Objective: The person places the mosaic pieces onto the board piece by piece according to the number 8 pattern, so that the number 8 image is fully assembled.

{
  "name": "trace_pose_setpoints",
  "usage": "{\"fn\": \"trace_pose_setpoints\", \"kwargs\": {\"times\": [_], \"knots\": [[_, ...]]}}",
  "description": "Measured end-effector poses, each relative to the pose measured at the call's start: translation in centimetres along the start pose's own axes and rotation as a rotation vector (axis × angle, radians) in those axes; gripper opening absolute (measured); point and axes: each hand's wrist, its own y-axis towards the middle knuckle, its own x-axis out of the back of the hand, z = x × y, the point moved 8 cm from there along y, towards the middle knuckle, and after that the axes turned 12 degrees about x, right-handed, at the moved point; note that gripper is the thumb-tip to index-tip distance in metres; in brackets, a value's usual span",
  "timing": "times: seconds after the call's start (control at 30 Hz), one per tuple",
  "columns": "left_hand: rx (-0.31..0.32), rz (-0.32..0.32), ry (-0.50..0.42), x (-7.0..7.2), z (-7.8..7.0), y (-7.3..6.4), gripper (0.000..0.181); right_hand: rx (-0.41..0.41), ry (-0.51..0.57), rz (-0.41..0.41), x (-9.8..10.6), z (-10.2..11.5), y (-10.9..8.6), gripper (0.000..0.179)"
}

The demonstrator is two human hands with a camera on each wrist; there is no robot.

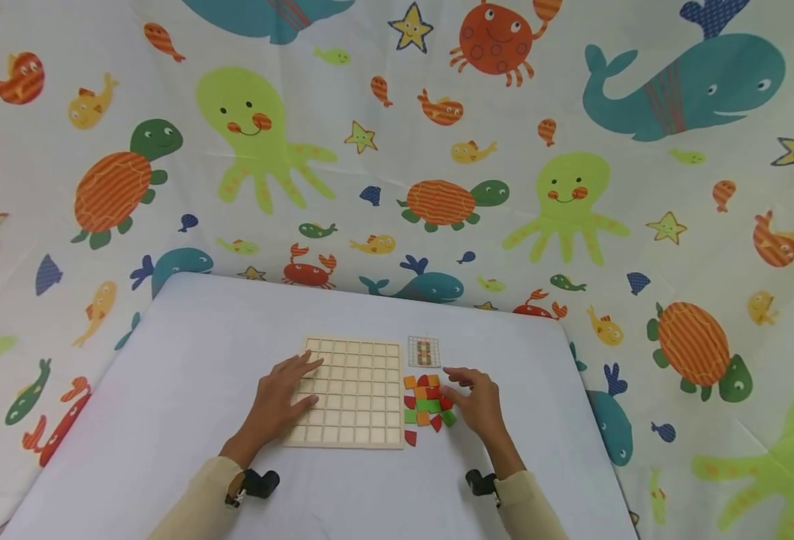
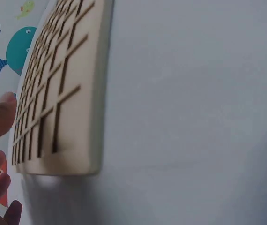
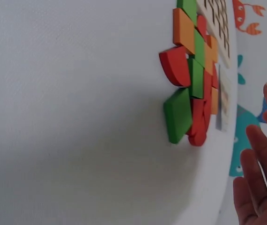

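A pale wooden board [image 1: 359,394] with a grid of square cells lies on the white table. My left hand [image 1: 275,403] is at its left side, fingers spread over the left cells; the left wrist view shows the board's thick edge [image 2: 91,108] beside the thumb. Right of the board is a cluster of red, orange and green blocks, including a green square [image 3: 178,116], a red quarter-round [image 3: 175,66] and an orange square [image 1: 423,418]. My right hand [image 1: 479,401] hovers at the cluster's right side, fingers loosely bent and holding nothing, thumb near the red pieces.
A small pattern card [image 1: 424,352] with a printed grid and coloured squares lies behind the blocks. One red quarter-round [image 1: 410,437] sits at the cluster's near end. Beyond the white table [image 1: 235,330] hangs a curtain [image 1: 383,67] printed with sea animals.
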Motion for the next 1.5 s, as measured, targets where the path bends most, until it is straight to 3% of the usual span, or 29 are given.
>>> {"fn": "trace_pose_setpoints", "kwargs": {"times": [0.2,0.4,0.53,0.8,1.03,1.27,1.5], "knots": [[0.046,0.005,-0.004,0.1,1.9,-0.8,0.074,-0.002,0.046,0.037,-1.9,0.0,0.9,0.033],[0.068,0.032,-0.030,0.0,2.8,-0.9,0.077,0.027,-0.007,0.092,-3.6,0.6,2.0,0.027],[0.077,0.082,-0.064,-0.2,3.4,-0.9,0.077,0.046,-0.057,0.114,-4.3,0.8,2.5,0.022],[0.132,0.173,-0.072,-0.7,4.1,-0.8,0.076,0.013,-0.091,0.132,-5.5,-0.1,3.4,0.020],[0.132,0.165,-0.076,-0.4,3.8,-0.9,0.077,-0.030,-0.093,0.119,-5.4,-0.1,3.4,0.012],[0.132,0.165,-0.074,-0.2,3.7,-1.1,0.077,-0.008,-0.026,0.116,-5.2,0.1,3.4,0.010],[0.151,0.171,-0.066,-0.3,3.9,-1.0,0.079,-0.037,0.129,0.093,-4.6,-0.2,3.3,0.005]]}}
